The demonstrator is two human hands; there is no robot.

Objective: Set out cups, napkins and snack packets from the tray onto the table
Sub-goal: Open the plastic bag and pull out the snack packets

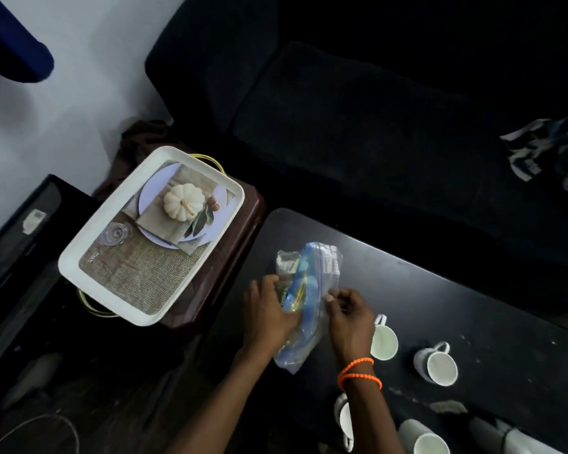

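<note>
Two bare forearms come up from the bottom centre of the frame, with no sleeves showing on either. The right hand point(348, 317) has an orange beaded bracelet point(358, 371) looped twice round its wrist, lower right of centre. The left hand point(266, 316) wears nothing at its wrist.

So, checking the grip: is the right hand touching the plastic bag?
Touching. The head view shows the right hand pinching the plastic bag at its edge.

cups point(435, 363) crowd near table point(473, 309), far end open
</note>
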